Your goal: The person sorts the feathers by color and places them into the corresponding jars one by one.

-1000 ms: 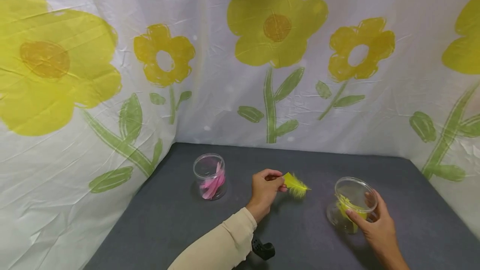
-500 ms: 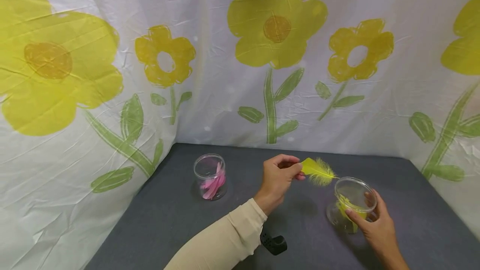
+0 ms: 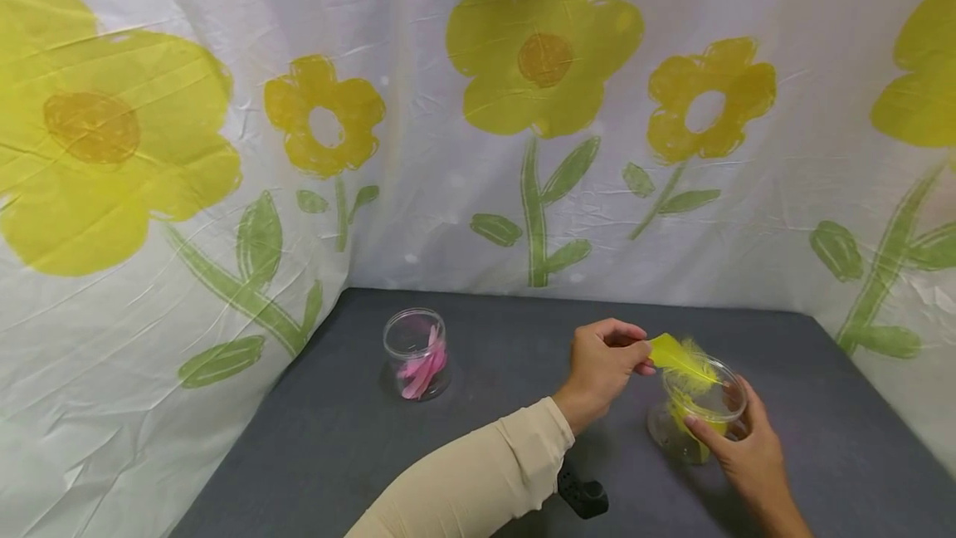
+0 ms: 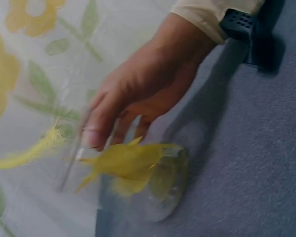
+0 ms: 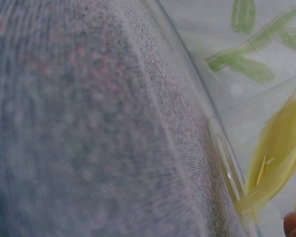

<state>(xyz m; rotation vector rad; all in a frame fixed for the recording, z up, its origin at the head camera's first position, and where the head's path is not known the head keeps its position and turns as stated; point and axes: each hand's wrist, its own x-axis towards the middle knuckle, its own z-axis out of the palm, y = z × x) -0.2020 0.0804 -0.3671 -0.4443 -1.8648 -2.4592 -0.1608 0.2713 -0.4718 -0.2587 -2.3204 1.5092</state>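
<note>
In the head view my left hand [image 3: 603, 368] pinches a yellow feather [image 3: 678, 358] by its vane end, quill pointing right and down over the mouth of a clear jar [image 3: 660, 436]. Round that jar curl the fingers and thumb of my right hand [image 3: 750, 455]; the jar is tilted. Inside it are several other yellow feathers [image 3: 702, 432]. The left wrist view has the right hand [image 4: 143, 84] on the jar and the pinched feather [image 4: 27, 153] at the left edge. Yellow feathers [image 5: 278, 153] and fingertips show at the right wrist view's edge; whose, I cannot tell.
A second clear jar [image 3: 396, 359] with pink feathers [image 3: 424, 370] stands at the table's left. Beneath the left wrist hangs a black device [image 3: 585, 498]. The dark grey table [image 3: 493, 330] ends against a white curtain [image 3: 426, 222] printed with yellow flowers.
My left hand has carried the yellow feather rightward, rising at first and then lowering, from mid-table to over the jar's mouth. The right hand and its jar have stayed nearly still.
</note>
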